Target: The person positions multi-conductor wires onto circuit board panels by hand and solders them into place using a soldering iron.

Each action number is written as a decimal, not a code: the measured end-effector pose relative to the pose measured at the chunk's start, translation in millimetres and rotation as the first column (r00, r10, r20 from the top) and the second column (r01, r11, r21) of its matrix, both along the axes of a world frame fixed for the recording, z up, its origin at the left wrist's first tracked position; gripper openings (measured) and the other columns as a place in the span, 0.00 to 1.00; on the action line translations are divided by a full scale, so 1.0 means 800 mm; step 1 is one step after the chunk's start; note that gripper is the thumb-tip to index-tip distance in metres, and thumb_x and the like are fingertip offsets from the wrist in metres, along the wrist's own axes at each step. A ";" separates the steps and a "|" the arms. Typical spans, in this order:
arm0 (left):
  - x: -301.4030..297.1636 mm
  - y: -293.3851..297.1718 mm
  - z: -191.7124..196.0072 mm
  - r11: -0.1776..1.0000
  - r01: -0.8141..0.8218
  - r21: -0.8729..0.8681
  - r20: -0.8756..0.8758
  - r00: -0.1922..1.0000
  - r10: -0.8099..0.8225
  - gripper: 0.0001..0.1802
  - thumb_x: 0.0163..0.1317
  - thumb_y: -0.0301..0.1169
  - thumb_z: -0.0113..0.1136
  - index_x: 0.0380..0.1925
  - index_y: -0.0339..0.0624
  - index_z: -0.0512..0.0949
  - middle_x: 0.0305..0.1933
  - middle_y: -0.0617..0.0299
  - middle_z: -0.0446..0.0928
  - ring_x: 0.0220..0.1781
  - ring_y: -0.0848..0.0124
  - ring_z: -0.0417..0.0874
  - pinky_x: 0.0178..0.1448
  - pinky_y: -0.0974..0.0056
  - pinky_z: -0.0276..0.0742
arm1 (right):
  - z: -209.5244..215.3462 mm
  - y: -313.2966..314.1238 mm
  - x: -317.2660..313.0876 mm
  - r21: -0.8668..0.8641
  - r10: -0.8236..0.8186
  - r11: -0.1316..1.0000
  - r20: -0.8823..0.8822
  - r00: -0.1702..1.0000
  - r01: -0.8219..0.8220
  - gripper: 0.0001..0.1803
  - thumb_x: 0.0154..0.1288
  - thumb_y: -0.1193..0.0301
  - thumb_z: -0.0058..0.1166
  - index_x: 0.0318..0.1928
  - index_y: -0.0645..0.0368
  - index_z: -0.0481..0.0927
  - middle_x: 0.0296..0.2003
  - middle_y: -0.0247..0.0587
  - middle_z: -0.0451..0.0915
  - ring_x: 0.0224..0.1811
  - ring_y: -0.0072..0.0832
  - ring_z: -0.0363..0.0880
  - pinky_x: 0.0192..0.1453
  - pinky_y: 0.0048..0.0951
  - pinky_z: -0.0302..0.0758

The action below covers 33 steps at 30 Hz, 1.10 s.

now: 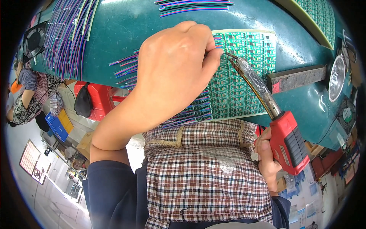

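Observation:
My left hand is closed in a pinch over a green circuit board panel, with what looks like a thin wire at its fingertips, mostly hidden. Coloured wires in blue, pink and black come out from under this hand along the panel's left side. In my right hand is a red-handled soldering gun, gripped from the right. Its metal barrel slants up to the left, and the tip is close by my left fingertips, above the panel.
More wired panels lie at the far left, and a bundle of loose wires at the back. Stacked boards, a dark bar and a metal dish are on the right. At left, a person sits near a red stool.

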<state>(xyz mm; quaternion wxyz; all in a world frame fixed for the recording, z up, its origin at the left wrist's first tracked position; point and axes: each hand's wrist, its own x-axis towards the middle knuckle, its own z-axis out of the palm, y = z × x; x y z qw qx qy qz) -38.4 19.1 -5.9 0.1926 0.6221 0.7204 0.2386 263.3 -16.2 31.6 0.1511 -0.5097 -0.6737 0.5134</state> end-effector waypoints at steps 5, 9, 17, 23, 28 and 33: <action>0.000 0.000 -0.001 1.000 0.012 0.013 -0.020 1.000 -0.011 0.10 0.62 0.30 0.73 0.28 0.39 0.81 0.29 0.60 0.81 0.27 0.66 0.85 0.33 0.63 0.81 | 0.000 0.000 -0.002 -0.003 0.012 1.000 0.006 1.000 -0.012 0.04 0.71 0.78 0.54 0.40 0.65 0.74 0.24 0.36 0.70 0.18 0.19 0.63 0.23 0.24 0.65; 0.001 0.000 -0.001 1.000 -0.001 0.001 -0.014 1.000 0.001 0.10 0.61 0.31 0.73 0.28 0.39 0.81 0.29 0.60 0.81 0.27 0.66 0.84 0.32 0.63 0.80 | 0.000 0.001 -0.010 -0.006 -0.031 0.999 0.007 0.999 0.031 0.03 0.70 0.79 0.54 0.39 0.66 0.73 0.25 0.37 0.70 0.18 0.19 0.64 0.23 0.24 0.65; 0.002 0.000 -0.001 1.000 -0.002 0.000 -0.008 1.000 0.002 0.10 0.61 0.31 0.73 0.28 0.39 0.81 0.29 0.60 0.81 0.28 0.67 0.85 0.34 0.63 0.82 | 0.003 0.002 -0.005 0.038 -0.022 0.999 -0.047 0.999 0.024 0.05 0.70 0.77 0.55 0.40 0.66 0.74 0.24 0.35 0.70 0.18 0.19 0.64 0.24 0.25 0.66; -0.001 0.001 0.000 1.000 -0.002 -0.008 -0.001 1.000 0.002 0.11 0.60 0.31 0.74 0.27 0.39 0.81 0.29 0.60 0.81 0.27 0.67 0.84 0.33 0.63 0.81 | 0.004 0.001 -0.005 0.038 -0.027 0.999 0.027 0.999 0.026 0.04 0.69 0.77 0.55 0.39 0.66 0.75 0.23 0.37 0.71 0.19 0.21 0.66 0.25 0.25 0.66; -0.001 0.002 0.001 1.000 0.004 -0.017 0.010 1.000 -0.004 0.10 0.60 0.31 0.74 0.27 0.40 0.81 0.28 0.61 0.80 0.27 0.68 0.84 0.33 0.63 0.80 | 0.003 0.001 -0.001 0.002 0.003 1.000 0.003 1.000 -0.003 0.03 0.69 0.79 0.54 0.37 0.65 0.73 0.24 0.36 0.70 0.20 0.22 0.65 0.25 0.26 0.66; -0.002 0.002 0.001 1.000 0.013 -0.021 0.024 1.000 -0.012 0.11 0.60 0.31 0.74 0.27 0.39 0.80 0.29 0.61 0.80 0.27 0.68 0.84 0.33 0.64 0.81 | 0.004 -0.001 -0.001 -0.034 -0.008 0.999 0.022 1.000 0.009 0.03 0.70 0.79 0.53 0.38 0.64 0.72 0.26 0.37 0.69 0.20 0.21 0.64 0.24 0.25 0.66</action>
